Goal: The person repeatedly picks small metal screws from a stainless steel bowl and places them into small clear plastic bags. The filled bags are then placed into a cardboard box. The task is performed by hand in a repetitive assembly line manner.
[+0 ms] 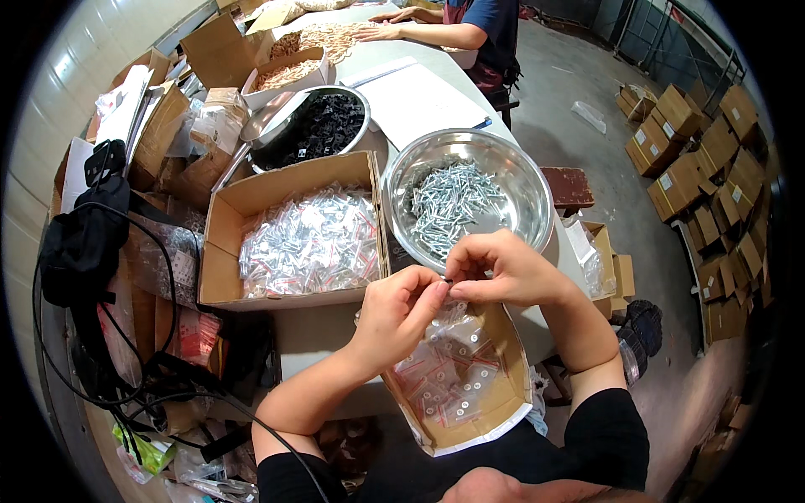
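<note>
My left hand (pixel 401 312) and my right hand (pixel 506 270) meet fingertip to fingertip, both closed in a pinch. A tiny dark bit shows between them, too small to name. Under them is a shallow cardboard tray (pixel 509 369) holding several small clear zip bags (pixel 459 373), each with a small white round piece inside. Just beyond my right hand stands a steel bowl (pixel 528 180) of silvery screws (pixel 453 201). Left of the bowl, a cardboard box (pixel 225 230) is heaped with filled clear zip bags (pixel 310 239).
Behind the box is a steel bowl (pixel 366 109) of black plastic parts (pixel 314 126), with a metal scoop (pixel 272 117). White paper (pixel 428 105) lies on the table. Across it, another person's hands (pixel 381 29) touch tan pieces (pixel 327 40). Cables (pixel 138 394) hang at left; stacked cartons (pixel 704 168) stand right.
</note>
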Motion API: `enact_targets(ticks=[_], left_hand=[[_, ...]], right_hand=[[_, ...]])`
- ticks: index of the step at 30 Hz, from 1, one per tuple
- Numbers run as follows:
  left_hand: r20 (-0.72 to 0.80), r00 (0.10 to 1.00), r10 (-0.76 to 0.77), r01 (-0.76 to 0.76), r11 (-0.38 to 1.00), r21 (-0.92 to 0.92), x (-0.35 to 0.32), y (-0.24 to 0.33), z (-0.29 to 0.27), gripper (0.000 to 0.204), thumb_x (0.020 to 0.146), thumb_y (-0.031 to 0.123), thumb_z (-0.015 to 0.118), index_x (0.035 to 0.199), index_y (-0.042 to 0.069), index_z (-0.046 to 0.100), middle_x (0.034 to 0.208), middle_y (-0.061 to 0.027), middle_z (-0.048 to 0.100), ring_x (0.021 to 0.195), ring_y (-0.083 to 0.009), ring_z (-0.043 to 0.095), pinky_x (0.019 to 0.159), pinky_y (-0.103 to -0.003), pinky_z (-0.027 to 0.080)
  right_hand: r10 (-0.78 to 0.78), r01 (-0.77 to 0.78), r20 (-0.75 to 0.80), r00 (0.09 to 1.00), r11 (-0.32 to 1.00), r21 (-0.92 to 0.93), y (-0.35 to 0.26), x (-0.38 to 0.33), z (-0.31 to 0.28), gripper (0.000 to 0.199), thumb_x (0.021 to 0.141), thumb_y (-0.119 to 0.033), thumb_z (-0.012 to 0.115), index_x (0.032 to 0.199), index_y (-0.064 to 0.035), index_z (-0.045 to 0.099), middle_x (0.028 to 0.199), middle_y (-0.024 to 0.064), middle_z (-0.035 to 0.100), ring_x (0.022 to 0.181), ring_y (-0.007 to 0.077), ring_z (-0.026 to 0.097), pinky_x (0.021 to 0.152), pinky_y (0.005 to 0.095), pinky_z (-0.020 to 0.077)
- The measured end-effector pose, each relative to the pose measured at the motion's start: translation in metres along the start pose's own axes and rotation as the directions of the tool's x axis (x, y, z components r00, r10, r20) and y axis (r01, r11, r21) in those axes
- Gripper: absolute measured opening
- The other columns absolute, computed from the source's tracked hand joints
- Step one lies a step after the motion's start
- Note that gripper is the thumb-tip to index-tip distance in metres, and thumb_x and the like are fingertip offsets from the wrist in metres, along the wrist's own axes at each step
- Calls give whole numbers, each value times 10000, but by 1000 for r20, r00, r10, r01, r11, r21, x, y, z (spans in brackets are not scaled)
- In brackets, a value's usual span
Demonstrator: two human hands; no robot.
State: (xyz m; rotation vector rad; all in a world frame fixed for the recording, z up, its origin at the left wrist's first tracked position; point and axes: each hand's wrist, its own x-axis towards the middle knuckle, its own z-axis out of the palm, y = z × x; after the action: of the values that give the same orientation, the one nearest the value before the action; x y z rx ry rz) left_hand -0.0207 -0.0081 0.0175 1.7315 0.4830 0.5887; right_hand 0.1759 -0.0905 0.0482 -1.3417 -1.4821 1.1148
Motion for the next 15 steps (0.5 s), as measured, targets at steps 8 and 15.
enact_targets(ticks=[8, 15], left_hand=[[8, 1000, -18, 18, 1000, -22, 0, 4, 1, 170, 976, 120, 585, 906, -32, 609, 673, -38, 610, 598, -60, 532, 532, -237, 442], [-165, 982, 91, -78, 993, 84, 1, 15, -21, 140, 971, 105, 592, 892, -8, 612, 679, -9, 609, 595, -54, 524, 530, -227, 426]], right_hand=[[-11, 6, 133, 991, 999, 36, 15, 6, 6, 167, 858, -165, 628, 850, -4, 587, 728, -5, 554, 673, 58, 473, 583, 249, 402], [-38, 24, 87, 995, 988, 153, 8, 4, -1, 123, 851, -118, 601, 814, -19, 538, 722, -25, 501, 691, 64, 437, 611, 242, 384]])
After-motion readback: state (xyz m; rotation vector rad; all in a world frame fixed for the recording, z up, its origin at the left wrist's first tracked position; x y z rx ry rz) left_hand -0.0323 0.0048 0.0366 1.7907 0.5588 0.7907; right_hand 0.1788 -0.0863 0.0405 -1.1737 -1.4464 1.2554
